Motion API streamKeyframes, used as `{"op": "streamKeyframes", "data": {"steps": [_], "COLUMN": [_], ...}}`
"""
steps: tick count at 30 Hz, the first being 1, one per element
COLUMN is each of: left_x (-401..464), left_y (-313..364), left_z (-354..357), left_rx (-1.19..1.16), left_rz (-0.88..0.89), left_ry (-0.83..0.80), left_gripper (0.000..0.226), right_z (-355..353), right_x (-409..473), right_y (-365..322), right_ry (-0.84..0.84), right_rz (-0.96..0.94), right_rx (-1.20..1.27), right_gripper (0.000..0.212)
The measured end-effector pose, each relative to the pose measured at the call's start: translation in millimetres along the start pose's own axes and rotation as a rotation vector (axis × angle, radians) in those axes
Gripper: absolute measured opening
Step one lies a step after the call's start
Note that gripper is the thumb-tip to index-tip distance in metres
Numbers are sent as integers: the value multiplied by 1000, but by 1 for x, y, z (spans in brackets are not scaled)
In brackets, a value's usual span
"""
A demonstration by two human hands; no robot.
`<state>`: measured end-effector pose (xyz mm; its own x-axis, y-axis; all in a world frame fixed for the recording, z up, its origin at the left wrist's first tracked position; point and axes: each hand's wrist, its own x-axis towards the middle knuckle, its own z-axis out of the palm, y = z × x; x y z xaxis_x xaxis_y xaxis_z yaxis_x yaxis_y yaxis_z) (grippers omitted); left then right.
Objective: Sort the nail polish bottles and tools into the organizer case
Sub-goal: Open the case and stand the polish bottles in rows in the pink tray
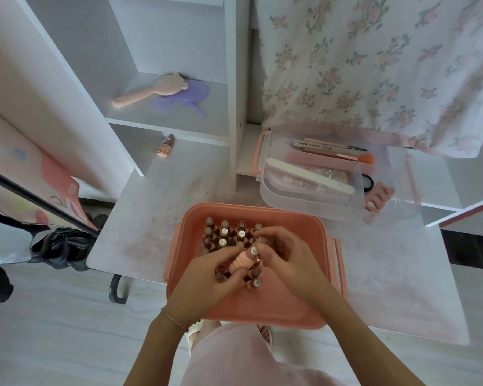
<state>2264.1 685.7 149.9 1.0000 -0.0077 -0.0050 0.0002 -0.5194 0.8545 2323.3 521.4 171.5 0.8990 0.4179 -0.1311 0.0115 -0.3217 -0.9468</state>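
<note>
A salmon-pink organizer case (290, 218) sits on the white table in front of me, with several brown nail polish bottles (223, 234) standing upright in its slots. Over the case, my left hand (207, 280) and my right hand (287, 260) both hold one bottle with a ribbed peach cap (244, 260), tilted with its labelled end up. Another ribbed-cap bottle (165, 147) lies on its side at the table's far left. A clear tray (304, 200) at the back right holds nail files, brushes and other tools.
A pink toe separator (378, 197) lies in the clear tray's right part. White shelves behind hold a pink hairbrush (148, 91) and a purple comb. A floral cloth (374, 65) hangs over the back right. Black shoes sit on the floor at left.
</note>
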Motion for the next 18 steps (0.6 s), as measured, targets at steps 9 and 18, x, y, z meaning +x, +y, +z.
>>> {"op": "streamKeyframes", "data": {"steps": [9, 18], "left_x": [9, 16], "left_y": [-5, -37], "left_z": [-3, -12], "left_rx": [193, 204], "left_rz": [-27, -468], "left_ry": [248, 438], "left_gripper": [27, 47], "right_z": [-24, -18], "right_x": [-6, 1], "right_y": [18, 52], "right_ry": [107, 152], "right_rz": [58, 181], "right_rx": [-80, -360], "right_gripper": [8, 22]}}
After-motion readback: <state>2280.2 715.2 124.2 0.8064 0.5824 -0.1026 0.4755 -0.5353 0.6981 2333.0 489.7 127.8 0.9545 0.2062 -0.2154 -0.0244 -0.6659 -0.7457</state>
